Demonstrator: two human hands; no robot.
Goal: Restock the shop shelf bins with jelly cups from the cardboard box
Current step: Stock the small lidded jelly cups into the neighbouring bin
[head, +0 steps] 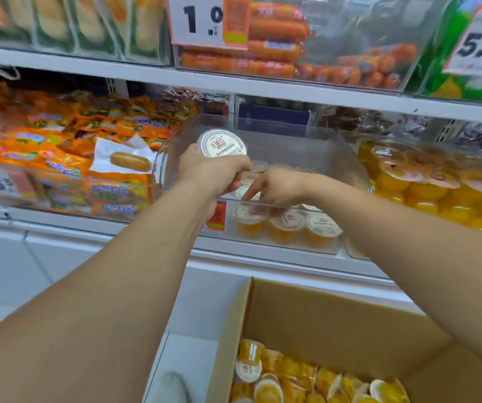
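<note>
Head cam: left hand (215, 170) grips a round white-lidded orange jelly cup (222, 143) over the clear plastic bin (347, 158); right hand (277, 187) (fingers loosely spread) touches cups inside. Brown cardboard box (321, 318) sits below.

Orange jelly cups (284, 225); brown cardboard box (335, 324)

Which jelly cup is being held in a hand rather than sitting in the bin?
The jelly cup gripped by the left hand, lifted above the clear bin, lid facing the camera.
</note>
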